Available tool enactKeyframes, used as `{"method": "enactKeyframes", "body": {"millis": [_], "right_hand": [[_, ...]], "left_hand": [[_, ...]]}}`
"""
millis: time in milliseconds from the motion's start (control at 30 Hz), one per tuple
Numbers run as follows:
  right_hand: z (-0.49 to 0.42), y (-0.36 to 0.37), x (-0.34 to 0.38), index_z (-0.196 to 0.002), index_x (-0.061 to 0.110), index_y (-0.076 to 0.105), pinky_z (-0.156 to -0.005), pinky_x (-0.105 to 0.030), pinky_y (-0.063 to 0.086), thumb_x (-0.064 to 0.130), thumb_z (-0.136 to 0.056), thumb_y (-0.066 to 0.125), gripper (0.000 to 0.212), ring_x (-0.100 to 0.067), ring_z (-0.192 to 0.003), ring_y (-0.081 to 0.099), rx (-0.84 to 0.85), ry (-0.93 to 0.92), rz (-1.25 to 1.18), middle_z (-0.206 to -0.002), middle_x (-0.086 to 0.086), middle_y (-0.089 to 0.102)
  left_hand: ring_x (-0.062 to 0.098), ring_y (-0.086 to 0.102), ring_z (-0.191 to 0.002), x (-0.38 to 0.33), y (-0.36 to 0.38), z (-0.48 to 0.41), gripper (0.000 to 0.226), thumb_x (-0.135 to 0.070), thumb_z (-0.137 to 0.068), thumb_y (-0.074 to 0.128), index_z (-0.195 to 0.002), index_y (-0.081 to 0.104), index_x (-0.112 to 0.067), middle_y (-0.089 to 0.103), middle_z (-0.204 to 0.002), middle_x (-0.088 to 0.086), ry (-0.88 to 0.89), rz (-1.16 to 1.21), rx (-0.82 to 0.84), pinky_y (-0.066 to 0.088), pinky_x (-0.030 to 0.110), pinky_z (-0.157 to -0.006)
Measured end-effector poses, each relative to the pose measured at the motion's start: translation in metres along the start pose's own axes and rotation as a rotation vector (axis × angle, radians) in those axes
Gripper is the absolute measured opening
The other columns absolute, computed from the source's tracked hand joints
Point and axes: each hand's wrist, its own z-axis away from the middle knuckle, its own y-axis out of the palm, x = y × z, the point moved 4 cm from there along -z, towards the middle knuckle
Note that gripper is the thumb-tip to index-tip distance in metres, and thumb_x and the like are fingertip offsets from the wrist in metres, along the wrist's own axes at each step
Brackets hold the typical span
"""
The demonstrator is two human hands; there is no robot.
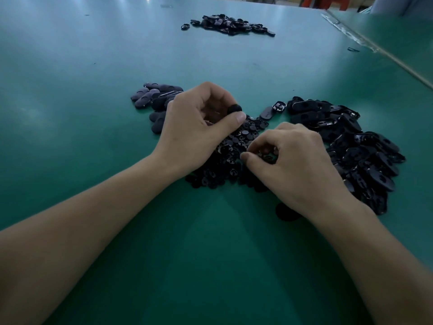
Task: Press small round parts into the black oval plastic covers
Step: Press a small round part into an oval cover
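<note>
The left hand (199,127) pinches a black piece (235,109) between thumb and curled fingers. Only its rounded matte end shows, pointing to 1 o'clock, and the rest is hidden in the palm, so its long axis cannot be told. The right hand (297,160) curls narrowly into the round parts (234,146), a heap of small glossy black discs. Whether it holds one cannot be told. At 3 o'clock of that heap, glossy oval covers (351,141) lie pointing every way, many hollow side up. At 10 o'clock, matte covers (152,97) lie domed side up, with long axes running mostly 8 to 2 o'clock. A far heap (229,25) sits at 12 o'clock on the smooth green table (82,66).
</note>
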Motion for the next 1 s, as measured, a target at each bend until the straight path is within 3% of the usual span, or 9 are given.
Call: {"method": "enactKeyframes", "body": {"millis": [133, 267, 433, 533, 667, 833, 1000], "right_hand": [[-0.002, 0.001, -0.001, -0.089, 0.026, 0.074, -0.083, -0.038, 0.049, 0.035, -0.088, 0.072, 0.009, -0.017, -0.09, 0.056, 0.029, 0.051, -0.019, -0.087, 0.005, 0.061], [-0.002, 0.001, 0.001, -0.089, 0.024, 0.07, -0.083, -0.031, 0.045, 0.024, -0.092, 0.068, 0.004, -0.016, -0.092, 0.055, 0.027, 0.032, -0.041, -0.088, 0.008, 0.057], [-0.003, -0.007, 0.004, -0.087, 0.019, 0.06, -0.065, -0.014, 0.038, 0.017, -0.098, 0.06, 0.011, -0.003, -0.071, 0.052, -0.124, 0.017, -0.181, -0.077, 0.016, 0.056], [-0.003, -0.011, 0.006, -0.091, 0.017, 0.065, -0.063, -0.009, 0.041, 0.014, -0.096, 0.063, 0.006, -0.005, -0.073, 0.058, -0.205, -0.002, -0.254, -0.078, 0.013, 0.063], [-0.002, -0.012, 0.004, -0.096, 0.021, 0.07, -0.07, -0.009, 0.047, 0.012, -0.091, 0.069, 0.01, 0.003, -0.076, 0.062, -0.243, 0.023, -0.373, -0.081, 0.02, 0.065], [-0.003, -0.008, 0.002, -0.089, 0.027, 0.07, -0.071, -0.02, 0.054, 0.01, -0.088, 0.071, 0.018, -0.002, -0.074, 0.067, -0.236, 0.053, -0.461, -0.079, 0.016, 0.069], [-0.005, -0.006, -0.001, -0.084, 0.03, 0.072, -0.065, -0.013, 0.047, 0.01, -0.086, 0.074, 0.021, 0.001, -0.066, 0.063, -0.237, 0.064, -0.524, -0.073, 0.017, 0.069]], "left_hand": [[0.004, 0.063, -0.065, 0.002, -0.001, -0.001, 0.021, -0.015, -0.081, 0.081, -0.095, 0.07, -0.025, 0.069, -0.076, -0.007, -0.033, 0.013, -0.014, 0.054, 0.02, -0.067], [0.001, 0.066, -0.068, 0.004, -0.002, -0.002, 0.015, -0.017, -0.081, 0.081, -0.089, 0.072, -0.026, 0.073, -0.073, -0.013, -0.04, 0.021, -0.025, 0.05, 0.017, -0.067], [0.015, 0.074, -0.068, 0.004, -0.002, -0.001, 0.012, -0.016, -0.083, 0.078, -0.087, 0.069, -0.024, 0.074, -0.074, -0.005, -0.054, 0.097, -0.035, 0.055, 0.023, -0.066], [0.017, 0.076, -0.071, 0.003, -0.001, 0.0, 0.015, -0.013, -0.083, 0.076, -0.092, 0.069, -0.022, 0.075, -0.078, -0.002, -0.063, 0.123, -0.018, 0.058, 0.025, -0.068], [0.014, 0.075, -0.073, 0.0, 0.001, 0.001, 0.02, -0.001, -0.085, 0.073, -0.094, 0.069, -0.019, 0.073, -0.081, -0.001, -0.052, 0.125, 0.023, 0.06, 0.026, -0.073], [0.008, 0.071, -0.067, -0.003, 0.004, 0.003, 0.023, 0.009, -0.083, 0.072, -0.082, 0.067, -0.013, 0.073, -0.075, -0.002, -0.032, 0.116, 0.095, 0.059, 0.023, -0.068], [0.01, 0.071, -0.067, -0.005, 0.006, 0.005, 0.024, 0.01, -0.082, 0.071, -0.082, 0.065, -0.013, 0.074, -0.074, -0.005, -0.018, 0.138, 0.131, 0.059, 0.023, -0.068]]}}
